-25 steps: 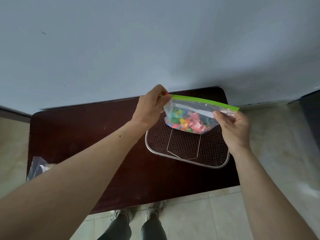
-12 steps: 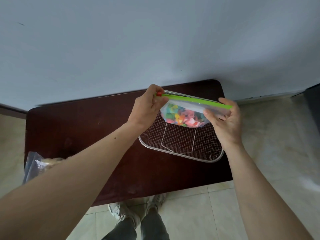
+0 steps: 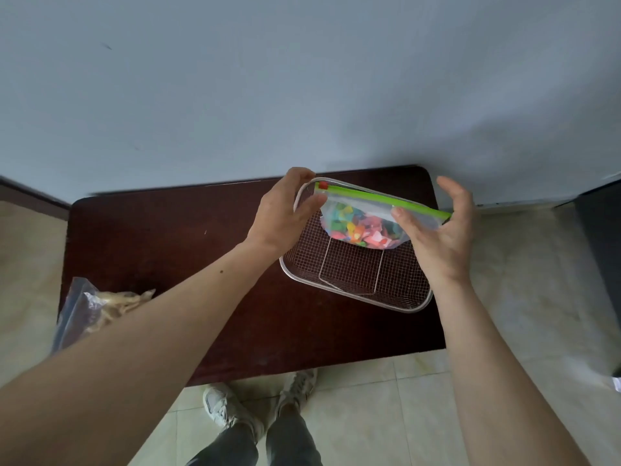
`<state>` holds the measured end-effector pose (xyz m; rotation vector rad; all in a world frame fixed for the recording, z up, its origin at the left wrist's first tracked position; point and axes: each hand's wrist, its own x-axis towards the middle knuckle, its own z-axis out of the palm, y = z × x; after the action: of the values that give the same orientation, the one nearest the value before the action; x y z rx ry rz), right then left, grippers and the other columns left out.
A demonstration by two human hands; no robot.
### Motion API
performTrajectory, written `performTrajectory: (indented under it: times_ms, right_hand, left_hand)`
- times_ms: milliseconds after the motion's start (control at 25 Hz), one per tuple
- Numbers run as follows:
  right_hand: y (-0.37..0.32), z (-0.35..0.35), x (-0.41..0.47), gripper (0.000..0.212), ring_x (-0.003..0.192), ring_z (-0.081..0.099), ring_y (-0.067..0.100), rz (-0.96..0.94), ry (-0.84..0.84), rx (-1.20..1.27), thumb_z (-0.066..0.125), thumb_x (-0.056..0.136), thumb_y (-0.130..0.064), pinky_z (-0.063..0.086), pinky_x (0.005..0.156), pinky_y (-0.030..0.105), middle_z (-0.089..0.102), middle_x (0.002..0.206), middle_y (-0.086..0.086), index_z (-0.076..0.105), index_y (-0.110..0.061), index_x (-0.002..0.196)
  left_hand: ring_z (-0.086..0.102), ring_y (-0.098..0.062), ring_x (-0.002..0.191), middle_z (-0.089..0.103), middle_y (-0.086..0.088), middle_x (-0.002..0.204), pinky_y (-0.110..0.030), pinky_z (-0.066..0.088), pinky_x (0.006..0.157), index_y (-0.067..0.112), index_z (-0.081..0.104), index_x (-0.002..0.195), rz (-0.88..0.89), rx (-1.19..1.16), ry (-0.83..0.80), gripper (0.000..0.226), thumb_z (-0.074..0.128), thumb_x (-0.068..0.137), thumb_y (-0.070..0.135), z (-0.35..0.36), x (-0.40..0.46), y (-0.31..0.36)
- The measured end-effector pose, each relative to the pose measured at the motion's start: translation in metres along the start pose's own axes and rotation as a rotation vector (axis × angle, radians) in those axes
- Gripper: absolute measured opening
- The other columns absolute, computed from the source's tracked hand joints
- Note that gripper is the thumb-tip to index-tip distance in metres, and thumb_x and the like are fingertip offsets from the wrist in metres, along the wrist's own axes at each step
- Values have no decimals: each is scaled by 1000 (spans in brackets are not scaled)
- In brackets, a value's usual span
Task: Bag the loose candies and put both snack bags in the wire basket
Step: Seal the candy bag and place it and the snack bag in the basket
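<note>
**A:** Green zip strip with a red slider at its left end: that's the candy bag, and it's in the wire basket, propped against the far wall, candies bunched at the bottom. Hands?

**B:** Left hand: fingers loosely curved near the slider end. Whether the fingertips touch the plastic, can't tell. Right hand: fingers spread and straight, thumb lying by the bag's right side, nothing pinched. Reads as a release.

**A:** So step in hand = dropping bag one into the basket. Seal closed?

**B:** Slider is parked at one end and the strip looks flat. Probably shut, not confirmable from here.

**A:** Remaining?

**B:** Second snack bag, clear, pale contents, lies at the left edge of the dark wood table, well apart from the basket, partly behind the left forearm. Next move, my call: left hand reaches across for it, grips near the top so nothing spills, and sets it in the free mesh nearer the person.

**A:** Any branding or text?

**B:** None readable. No print visible on either bag, basket bare metal.
</note>
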<state>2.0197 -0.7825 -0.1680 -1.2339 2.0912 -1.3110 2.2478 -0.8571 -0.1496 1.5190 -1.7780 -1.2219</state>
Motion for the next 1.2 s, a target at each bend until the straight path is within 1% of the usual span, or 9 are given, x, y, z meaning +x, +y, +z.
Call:
performTrajectory:
  times_ms: [240, 360, 480, 640, 760, 920, 1040, 1120, 1200]
  right_hand:
    - [-67, 42, -18, 67, 128, 46, 25, -169, -62, -9, 78, 69, -44, 39, 110, 39, 50, 127, -9, 60, -13, 126]
    - [-98, 76, -30, 66, 127, 44, 18, -208, -152, 8, 83, 70, -36, 38, 110, 39, 49, 125, -17, 61, -12, 126]
    - [-122, 116, -51, 62, 121, 44, 5, -198, -308, 44, 87, 71, -30, 35, 107, 22, 49, 118, -29, 61, -18, 126]
    - [-147, 177, -92, 56, 116, 59, 6, -180, -588, 127, 86, 74, -28, 35, 98, 7, 65, 120, -12, 59, -28, 122]
    - [-156, 217, -122, 53, 109, 62, 2, -192, -745, 126, 85, 76, -25, 37, 93, 4, 68, 119, -8, 61, -23, 123]
    - [-158, 271, -159, 52, 108, 63, 5, -201, -952, 42, 84, 78, -25, 38, 87, 1, 67, 121, -4, 63, -18, 125]
    - [-156, 311, -180, 57, 111, 62, 7, -182, -1105, -29, 83, 78, -27, 38, 84, -1, 65, 127, -4, 60, -18, 129]
    - [-153, 335, -192, 62, 117, 59, 8, -167, -1214, -87, 82, 79, -32, 41, 91, 6, 61, 132, -3, 56, -19, 134]
    - [-148, 357, -202, 69, 124, 54, 11, -171, -1321, -173, 81, 80, -37, 40, 98, 19, 57, 138, -3, 51, -20, 139]
  left_hand:
    - [54, -9, 128, 62, 2, 136, -20, 36, 100, 15, 53, 129, -63, -38, 106, 42, 63, 92, 32, -51, -26, -15]
    - [57, -8, 125, 65, 5, 130, -19, 37, 99, 17, 58, 125, -104, -34, 155, 39, 65, 91, 34, -83, -45, -34]
    - [59, -6, 118, 67, 9, 122, -4, 37, 89, 21, 61, 120, -161, -46, 228, 34, 66, 90, 35, -112, -70, -58]
    - [61, -2, 111, 68, 13, 115, 7, 34, 82, 25, 62, 117, -264, -51, 338, 30, 66, 89, 35, -149, -110, -100]
    - [61, -3, 108, 68, 10, 116, 3, 36, 82, 24, 63, 118, -364, -60, 419, 30, 65, 90, 34, -165, -140, -132]
    - [58, -8, 113, 63, 13, 116, -24, 42, 94, 28, 61, 119, -515, -69, 538, 29, 63, 90, 34, -185, -178, -176]
    - [62, -10, 105, 62, 11, 118, -25, 46, 84, 29, 60, 118, -590, -98, 596, 29, 63, 90, 35, -195, -204, -207]
    - [59, -9, 101, 59, 10, 120, -21, 43, 78, 26, 60, 121, -638, -59, 605, 34, 64, 88, 36, -200, -216, -228]
    - [57, -15, 110, 58, 4, 126, -27, 43, 86, 24, 58, 127, -704, -36, 599, 41, 66, 88, 33, -204, -224, -247]
